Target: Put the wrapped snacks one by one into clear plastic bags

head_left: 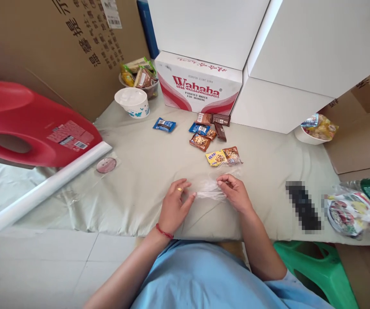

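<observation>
A thin, clear plastic bag point(209, 189) lies crumpled on the cloth in front of me. My right hand point(236, 193) pinches its right side between thumb and fingers. At the bag's left end is my left hand point(176, 204), fingers apart, with the thumb tip at the plastic. Just beyond the bag sit a yellow snack packet point(216, 158) and a brown cookie packet point(232, 155), side by side. Farther back, several brown packets point(200, 142) lie bunched with a blue packet point(199, 128). Another blue packet point(164, 125) rests apart, to their left.
A Wahaha box point(200, 86) stands at the back, beside a white paper bowl point(133, 103) and a snack-filled bowl point(154, 91). Leftward are a red jug point(43, 124), a white roll point(49, 186) and a round pink item point(106, 165). A pixelated dark object point(303, 206) lies right.
</observation>
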`<state>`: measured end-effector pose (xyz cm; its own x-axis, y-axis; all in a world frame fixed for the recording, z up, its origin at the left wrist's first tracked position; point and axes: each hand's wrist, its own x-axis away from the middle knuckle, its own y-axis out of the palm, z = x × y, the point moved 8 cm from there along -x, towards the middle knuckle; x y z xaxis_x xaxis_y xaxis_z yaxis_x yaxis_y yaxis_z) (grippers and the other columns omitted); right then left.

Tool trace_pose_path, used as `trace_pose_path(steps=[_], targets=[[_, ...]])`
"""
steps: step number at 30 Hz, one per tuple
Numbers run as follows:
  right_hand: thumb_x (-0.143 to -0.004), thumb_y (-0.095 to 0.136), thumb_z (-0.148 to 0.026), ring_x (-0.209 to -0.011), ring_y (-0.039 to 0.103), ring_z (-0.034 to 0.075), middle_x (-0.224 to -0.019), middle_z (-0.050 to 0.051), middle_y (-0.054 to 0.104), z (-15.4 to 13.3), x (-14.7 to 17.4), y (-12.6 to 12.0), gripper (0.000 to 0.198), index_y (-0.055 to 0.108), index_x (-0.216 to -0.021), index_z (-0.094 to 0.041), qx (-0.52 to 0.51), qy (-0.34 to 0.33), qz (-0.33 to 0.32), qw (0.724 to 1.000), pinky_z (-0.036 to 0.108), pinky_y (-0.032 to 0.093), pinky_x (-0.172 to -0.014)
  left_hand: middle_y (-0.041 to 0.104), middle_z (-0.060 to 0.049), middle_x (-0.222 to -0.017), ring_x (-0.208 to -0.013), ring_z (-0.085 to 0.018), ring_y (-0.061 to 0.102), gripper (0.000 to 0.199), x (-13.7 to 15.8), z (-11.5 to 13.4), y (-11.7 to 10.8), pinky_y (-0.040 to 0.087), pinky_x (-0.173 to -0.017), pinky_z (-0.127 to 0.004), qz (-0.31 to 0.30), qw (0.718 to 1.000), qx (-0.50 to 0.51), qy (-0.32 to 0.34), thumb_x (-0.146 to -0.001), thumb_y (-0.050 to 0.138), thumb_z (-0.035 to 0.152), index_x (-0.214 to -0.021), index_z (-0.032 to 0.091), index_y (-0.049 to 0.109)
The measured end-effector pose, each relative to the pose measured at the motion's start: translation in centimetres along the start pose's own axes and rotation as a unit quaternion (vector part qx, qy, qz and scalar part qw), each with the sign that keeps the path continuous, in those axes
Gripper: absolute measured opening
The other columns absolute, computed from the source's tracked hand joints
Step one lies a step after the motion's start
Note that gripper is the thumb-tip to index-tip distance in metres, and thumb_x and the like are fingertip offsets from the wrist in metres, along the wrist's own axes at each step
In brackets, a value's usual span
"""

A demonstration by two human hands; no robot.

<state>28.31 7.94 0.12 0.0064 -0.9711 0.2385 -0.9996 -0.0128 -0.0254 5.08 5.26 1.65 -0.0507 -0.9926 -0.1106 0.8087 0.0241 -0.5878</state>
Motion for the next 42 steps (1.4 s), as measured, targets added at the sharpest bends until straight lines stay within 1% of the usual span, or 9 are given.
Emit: trace_pose_path(steps=[4, 9, 14, 19, 26, 33, 36, 38, 42], targets=[[-0.084, 0.077, -0.054, -0.053, 0.04, 0.011, -0.066, -0.004, 0.056, -1.3, 0.2, 1.5, 0.031, 0.072, -0.09, -0.024, 0.015, -0.042, -0.054, 0.998, 0.025, 0.032, -0.049, 0.06, -0.014, -0.144, -0.129, -0.035, 0.057, 0.056, -0.6, 2.6, -0.4, 0.048, -0.11, -0.055, 0.036, 0.996, -0.056, 0.06, -0.087, 0.075, 0.045, -0.138, 0.026, 0.061], [-0.089, 0.071, -0.054, -0.055, 0.046, 0.009, -0.087, 0.0, 0.067, -1.5, 0.7, 1.8, 0.034, 0.071, -0.102, -0.023, 0.062, -0.059, -0.051, 0.995, 0.025, 0.037, -0.052, 0.054, -0.017, -0.149, -0.087, -0.018, 0.067, 0.062, -1.6, 2.1, 1.4, 0.058, -0.092, -0.042, -0.023, 1.0, 0.016, 0.008, -0.094, 0.059, 0.032, -0.153, 0.021, 0.044], [-0.074, 0.086, -0.044, -0.053, 0.047, 0.008, -0.096, 0.0, 0.071, 0.7, 2.0, 3.3, 0.061, 0.067, -0.128, -0.023, 0.118, -0.034, -0.073, 0.99, 0.025, 0.041, -0.054, 0.069, -0.011, -0.117, -0.097, -0.026, 0.071, 0.035, -1.2, 0.8, 2.5, 0.056, -0.089, -0.04, -0.064, 0.996, -0.062, -0.007, -0.083, 0.063, 0.021, -0.117, 0.02, 0.068], [-0.082, 0.074, -0.04, -0.068, 0.059, 0.014, -0.078, -0.001, 0.069, 1.4, 2.3, 3.4, 0.022, 0.074, -0.094, -0.022, 0.077, -0.061, -0.048, 0.994, 0.027, 0.047, -0.067, 0.065, -0.001, -0.078, -0.064, -0.017, 0.061, 0.015, -0.2, -0.9, 0.2, 0.05, -0.066, -0.032, -0.024, 0.994, 0.059, -0.091, -0.086, 0.065, 0.036, -0.082, 0.022, 0.064], [-0.08, 0.075, -0.045, -0.063, 0.05, 0.014, -0.072, -0.002, 0.062, 0.6, 2.1, 0.8, 0.023, 0.069, -0.084, -0.023, 0.028, -0.053, 0.022, 0.998, 0.026, 0.04, -0.058, 0.054, 0.009, -0.069, -0.043, -0.004, 0.039, 0.048, 0.6, -5.4, -2.0, 0.024, -0.041, -0.019, 0.066, 0.871, 0.398, -0.281, -0.071, 0.081, 0.05, -0.083, 0.025, 0.042], [-0.084, 0.074, -0.047, -0.062, 0.049, 0.014, -0.073, -0.002, 0.06, 0.2, 4.8, -1.4, 0.025, 0.068, -0.086, -0.023, 0.041, -0.043, 0.05, 0.997, 0.026, 0.041, -0.06, 0.048, 0.009, -0.069, -0.045, -0.004, 0.035, 0.047, 0.3, -6.0, -2.9, 0.02, -0.039, -0.019, 0.032, 0.869, 0.406, -0.281, -0.062, 0.08, 0.043, -0.081, 0.024, 0.041], [-0.084, 0.074, -0.044, -0.081, 0.061, 0.018, -0.087, 0.002, 0.068, -0.2, 6.3, -1.9, 0.022, 0.066, -0.081, -0.023, 0.042, -0.075, 0.043, 0.995, 0.029, 0.049, -0.074, 0.054, 0.003, -0.078, -0.059, -0.012, 0.052, 0.037, 1.2, -5.4, -4.6, 0.044, -0.051, -0.026, 0.066, 0.948, 0.22, -0.221, -0.065, 0.075, 0.032, -0.092, 0.023, 0.052], [-0.085, 0.073, -0.044, -0.098, 0.067, 0.022, -0.105, 0.007, 0.073, -0.2, 7.1, -1.8, 0.024, 0.064, -0.078, -0.023, 0.021, -0.084, 0.019, 0.996, 0.035, 0.052, -0.087, 0.064, -0.008, -0.104, -0.091, -0.025, 0.066, 0.046, 1.8, -2.7, -5.7, 0.058, -0.081, -0.044, 0.089, 0.991, 0.032, -0.097, -0.068, 0.068, 0.024, -0.113, 0.022, 0.059], [-0.086, 0.074, -0.045, -0.115, 0.07, 0.027, -0.13, 0.011, 0.072, -0.8, 7.6, 0.3, 0.029, 0.06, -0.075, -0.023, -0.022, -0.073, -0.066, 0.995, 0.046, 0.052, -0.103, 0.045, -0.018, -0.16, -0.154, -0.038, 0.036, 0.074, 3.0, 4.0, -3.6, 0.028, -0.125, -0.064, 0.0, 0.982, -0.105, 0.154, -0.078, 0.06, 0.021, -0.15, 0.025, 0.045]])
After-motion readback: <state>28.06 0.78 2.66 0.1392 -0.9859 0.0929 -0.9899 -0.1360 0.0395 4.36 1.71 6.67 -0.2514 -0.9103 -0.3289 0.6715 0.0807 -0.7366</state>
